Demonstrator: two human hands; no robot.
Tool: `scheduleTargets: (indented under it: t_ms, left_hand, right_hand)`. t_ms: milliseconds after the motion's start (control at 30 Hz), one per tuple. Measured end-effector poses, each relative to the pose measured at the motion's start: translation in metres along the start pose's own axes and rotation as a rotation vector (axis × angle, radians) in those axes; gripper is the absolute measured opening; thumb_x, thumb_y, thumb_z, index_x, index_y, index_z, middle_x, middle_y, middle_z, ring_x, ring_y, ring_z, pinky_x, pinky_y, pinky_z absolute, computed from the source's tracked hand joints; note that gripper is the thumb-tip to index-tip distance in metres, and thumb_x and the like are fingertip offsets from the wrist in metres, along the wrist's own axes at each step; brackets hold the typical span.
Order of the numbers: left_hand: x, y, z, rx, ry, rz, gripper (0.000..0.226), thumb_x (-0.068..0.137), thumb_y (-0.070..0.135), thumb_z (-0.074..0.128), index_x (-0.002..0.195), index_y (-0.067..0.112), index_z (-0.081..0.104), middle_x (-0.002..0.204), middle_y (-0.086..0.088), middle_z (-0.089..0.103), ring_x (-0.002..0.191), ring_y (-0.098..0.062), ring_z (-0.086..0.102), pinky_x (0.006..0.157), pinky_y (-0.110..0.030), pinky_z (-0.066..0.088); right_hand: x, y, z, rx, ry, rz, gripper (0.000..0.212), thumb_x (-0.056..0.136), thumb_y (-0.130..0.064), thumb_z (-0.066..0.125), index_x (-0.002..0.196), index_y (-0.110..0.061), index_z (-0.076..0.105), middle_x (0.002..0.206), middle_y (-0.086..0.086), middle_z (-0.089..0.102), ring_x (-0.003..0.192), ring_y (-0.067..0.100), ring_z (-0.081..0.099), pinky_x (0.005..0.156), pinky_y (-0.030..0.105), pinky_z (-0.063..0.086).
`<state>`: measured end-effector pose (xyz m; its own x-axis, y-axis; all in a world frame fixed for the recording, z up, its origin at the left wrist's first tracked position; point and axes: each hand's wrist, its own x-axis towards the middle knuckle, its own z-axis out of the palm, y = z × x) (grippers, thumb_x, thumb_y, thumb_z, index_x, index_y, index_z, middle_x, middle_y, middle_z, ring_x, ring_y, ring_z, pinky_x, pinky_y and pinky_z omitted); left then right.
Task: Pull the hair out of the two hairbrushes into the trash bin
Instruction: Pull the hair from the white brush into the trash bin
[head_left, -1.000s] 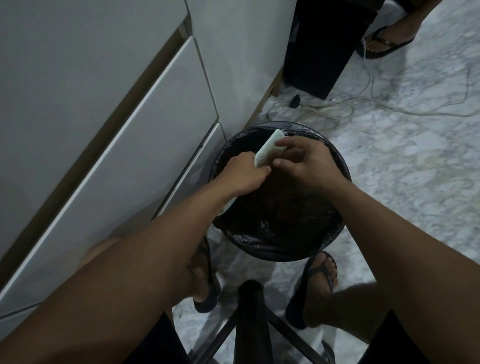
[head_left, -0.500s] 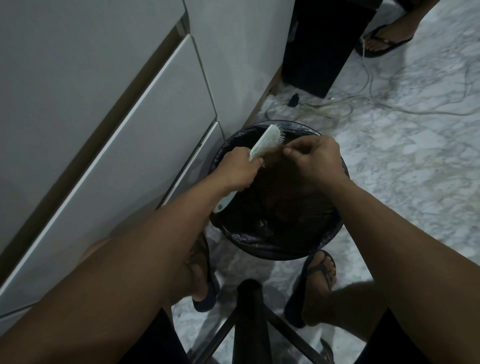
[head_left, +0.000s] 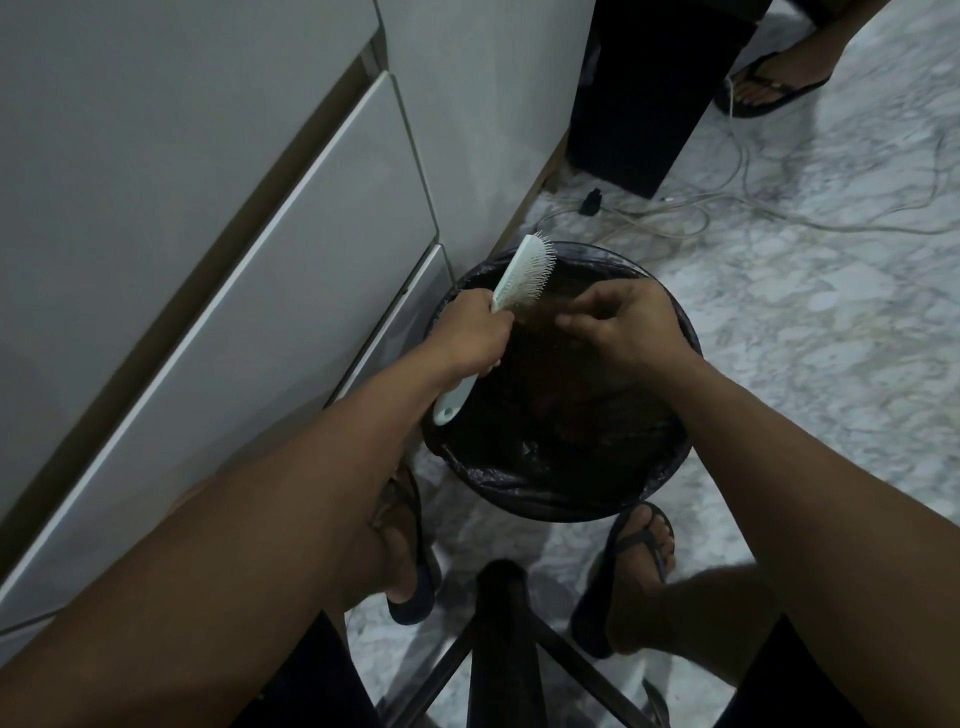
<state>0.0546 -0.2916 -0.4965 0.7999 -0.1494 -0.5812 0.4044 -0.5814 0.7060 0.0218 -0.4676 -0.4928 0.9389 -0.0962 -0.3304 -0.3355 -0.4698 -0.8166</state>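
A white hairbrush (head_left: 523, 272) is held over the round trash bin (head_left: 566, 499), which is lined with a black bag. My left hand (head_left: 475, 338) grips the brush by its handle, whose end sticks out below my fist; the bristles point right. My right hand (head_left: 618, 325) hovers over the bin just right of the brush, thumb and fingertips pinched together. A faint wisp of hair seems to stretch from the bristles to those fingers, too thin to be sure. Only one hairbrush is in view.
White cabinet fronts (head_left: 291, 249) stand close on the left. A black stool (head_left: 498, 639) is between my sandalled feet. White cables (head_left: 675, 213) trail across the marble floor behind the bin, beside a black box (head_left: 654, 93) and another person's foot (head_left: 769, 78).
My right hand has moved away from the bristles, down and to the right over the bin. The brush has tilted more upright, its head now raised toward the bin's far rim.
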Motion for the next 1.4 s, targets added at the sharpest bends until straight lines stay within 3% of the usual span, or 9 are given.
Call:
scheduleTargets:
  t_ms: [133,300,400,467,600,733,900,1100,1400]
  left_hand:
    - [0.000,0.002,-0.001,-0.022,-0.023,-0.020,0.024,0.096,0.017,0.047,0.112,0.002,0.055,0.075,-0.010,0.057,0.051,-0.016,0.052,0.044,-0.027,0.043]
    - [0.001,0.004,0.000,-0.050,-0.058,-0.021,0.021,0.091,0.016,0.048,0.105,0.003,0.057,0.072,-0.010,0.057,0.049,-0.016,0.052,0.044,-0.026,0.042]
    - [0.001,0.001,0.001,-0.028,-0.078,0.000,0.017,0.094,0.017,0.046,0.102,0.006,0.055,0.073,-0.010,0.057,0.050,-0.016,0.053,0.044,-0.027,0.043]
    - [0.002,-0.002,0.002,-0.018,-0.080,0.004,0.016,0.095,0.019,0.045,0.100,0.007,0.055,0.074,-0.011,0.058,0.051,-0.017,0.053,0.045,-0.028,0.043]
    - [0.004,-0.002,0.003,0.016,-0.042,-0.003,0.023,0.096,0.020,0.047,0.105,0.000,0.055,0.074,-0.012,0.058,0.049,-0.018,0.053,0.043,-0.028,0.043]
    - [0.005,-0.002,0.001,0.095,0.061,0.039,0.027,0.095,0.025,0.049,0.105,0.002,0.058,0.085,-0.018,0.064,0.059,-0.029,0.061,0.052,-0.040,0.053]
    - [0.002,0.002,0.002,0.071,0.002,0.038,0.026,0.095,0.019,0.046,0.111,0.002,0.056,0.080,-0.011,0.062,0.057,-0.020,0.059,0.050,-0.033,0.051]
    - [-0.002,0.005,0.007,-0.006,-0.149,0.003,0.035,0.091,0.006,0.046,0.125,0.000,0.051,0.079,-0.009,0.059,0.068,-0.016,0.059,0.059,-0.028,0.049]
    - [0.001,0.006,0.001,-0.144,-0.056,-0.003,0.027,0.091,0.001,0.051,0.117,-0.004,0.057,0.070,-0.009,0.056,0.061,-0.015,0.056,0.055,-0.026,0.050]
  right_hand:
    - [-0.001,-0.001,-0.008,0.012,-0.006,0.033,0.012,0.081,-0.018,0.076,0.081,-0.007,0.072,0.067,0.003,0.070,0.047,-0.003,0.057,0.047,0.007,0.043]
    - [-0.005,-0.007,-0.008,0.150,-0.024,0.037,0.024,0.080,-0.012,0.077,0.096,0.001,0.066,0.079,0.011,0.072,0.057,0.005,0.068,0.053,0.012,0.050]
    - [-0.005,-0.009,-0.005,0.258,-0.074,0.020,0.033,0.077,-0.010,0.080,0.104,-0.006,0.062,0.095,0.012,0.072,0.075,0.022,0.073,0.065,0.027,0.060]
    - [-0.004,-0.008,-0.001,0.233,-0.094,-0.029,0.033,0.078,-0.009,0.078,0.107,-0.011,0.064,0.102,0.009,0.070,0.083,0.019,0.071,0.066,0.025,0.059]
    - [-0.003,-0.009,-0.003,0.075,-0.167,-0.036,0.012,0.082,-0.005,0.073,0.090,-0.014,0.073,0.075,0.004,0.072,0.062,0.012,0.064,0.058,0.018,0.052]
    - [-0.003,-0.009,-0.014,-0.005,-0.226,-0.030,0.015,0.082,-0.008,0.074,0.081,-0.023,0.072,0.060,-0.012,0.071,0.053,0.000,0.062,0.054,0.010,0.048]
    - [-0.007,-0.011,-0.014,0.086,-0.187,0.001,0.010,0.082,-0.006,0.073,0.090,-0.011,0.071,0.067,-0.003,0.072,0.056,0.002,0.065,0.058,0.014,0.050]
    - [-0.005,-0.009,-0.003,0.168,-0.094,-0.006,0.034,0.073,-0.018,0.083,0.097,-0.013,0.060,0.089,0.008,0.073,0.072,0.016,0.072,0.065,0.026,0.058]
    - [-0.004,-0.004,-0.011,-0.066,-0.227,-0.029,0.017,0.084,-0.007,0.071,0.087,-0.023,0.073,0.077,-0.007,0.072,0.060,-0.004,0.065,0.059,0.012,0.052]
